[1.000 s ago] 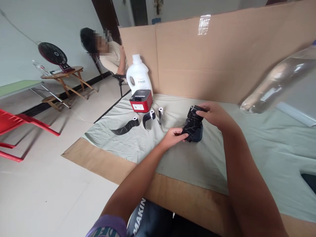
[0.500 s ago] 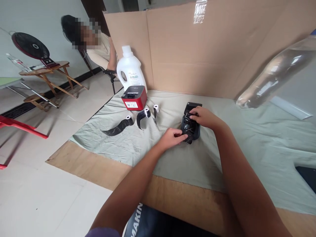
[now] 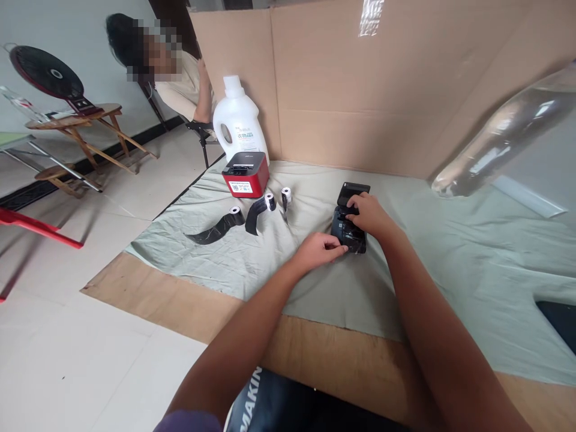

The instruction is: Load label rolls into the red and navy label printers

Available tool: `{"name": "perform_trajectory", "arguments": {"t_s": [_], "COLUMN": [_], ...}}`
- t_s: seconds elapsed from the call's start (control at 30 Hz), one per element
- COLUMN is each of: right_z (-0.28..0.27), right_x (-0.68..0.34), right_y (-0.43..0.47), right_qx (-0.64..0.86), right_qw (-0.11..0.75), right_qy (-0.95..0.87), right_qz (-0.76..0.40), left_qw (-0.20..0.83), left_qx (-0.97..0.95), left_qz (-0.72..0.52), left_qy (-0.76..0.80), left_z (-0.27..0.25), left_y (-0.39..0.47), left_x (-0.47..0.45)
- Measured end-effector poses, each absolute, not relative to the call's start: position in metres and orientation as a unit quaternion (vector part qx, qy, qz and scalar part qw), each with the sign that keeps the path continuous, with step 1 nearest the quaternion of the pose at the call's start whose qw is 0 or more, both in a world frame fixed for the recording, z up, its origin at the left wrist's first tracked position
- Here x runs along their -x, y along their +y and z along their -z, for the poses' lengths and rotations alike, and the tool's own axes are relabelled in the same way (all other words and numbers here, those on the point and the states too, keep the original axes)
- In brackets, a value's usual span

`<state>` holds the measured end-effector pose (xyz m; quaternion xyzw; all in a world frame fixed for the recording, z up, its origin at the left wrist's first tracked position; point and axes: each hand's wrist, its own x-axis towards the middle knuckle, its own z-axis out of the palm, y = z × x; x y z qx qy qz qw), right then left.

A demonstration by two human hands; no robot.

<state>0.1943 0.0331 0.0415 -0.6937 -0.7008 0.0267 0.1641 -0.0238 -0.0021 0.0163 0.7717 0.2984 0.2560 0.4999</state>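
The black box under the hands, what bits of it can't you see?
- Head view: the right hand covers the middle of the black device.
- The left hand fingertips hide its near-left edge.
- Its dark wrapped surface is too small and dark to read.
- The red printer label is too small to read.

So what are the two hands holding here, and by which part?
Both hold the small black label printer on the grey-green cloth. The right hand lies over its top, below the raised lid; the left hand pinches its near lower-left edge.
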Motion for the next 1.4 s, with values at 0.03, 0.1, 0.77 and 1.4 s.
{"name": "perform_trajectory", "arguments": {"t_s": [0.03,0.1,0.77,1.4], "right_z": [-0.042,-0.044,-0.08,-0.075], "right_x": [-0.194,-0.192,-0.194,-0.192], "right_y": [0.033,0.031,0.022,0.02], "right_qx": [0.698,0.704,0.727,0.804], "right_qw": [0.165,0.163,0.307,0.106], "right_qy": [-0.697,-0.69,-0.614,-0.529], "right_qz": [-0.032,-0.043,-0.04,-0.249], "left_qw": [0.493,0.484,0.541,0.51], "left_qx": [-0.772,-0.769,-0.774,-0.791], "left_qz": [-0.255,-0.255,-0.176,-0.166], "left_qy": [0.309,0.332,0.278,0.293], "left_z": [-0.017,-0.018,-0.018,-0.022], "left_y": [-0.003,-0.004,0.003,0.003], "left_x": [0.023,0.021,0.027,0.03]}}
